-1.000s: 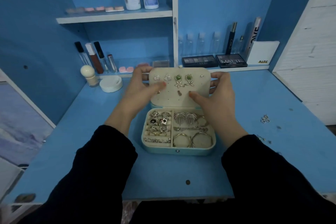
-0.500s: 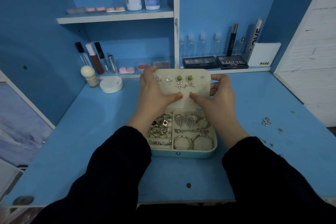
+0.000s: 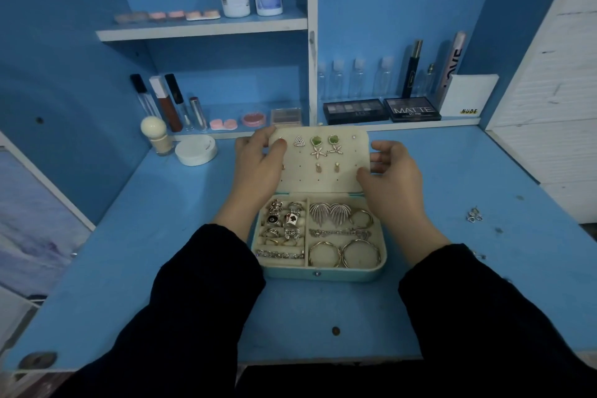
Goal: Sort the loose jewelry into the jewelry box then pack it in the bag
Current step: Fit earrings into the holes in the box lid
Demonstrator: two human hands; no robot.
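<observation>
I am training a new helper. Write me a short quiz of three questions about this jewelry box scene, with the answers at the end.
1. True or false: the lid of the jewelry box is closed.
2. Where do the two large hoops lie? A) pinned on the lid B) in the front right compartment C) on the shelf
3. Fill in: loose jewelry lies on the desk, to the ____ of the box.
Key: 1 false; 2 B; 3 right.
</observation>
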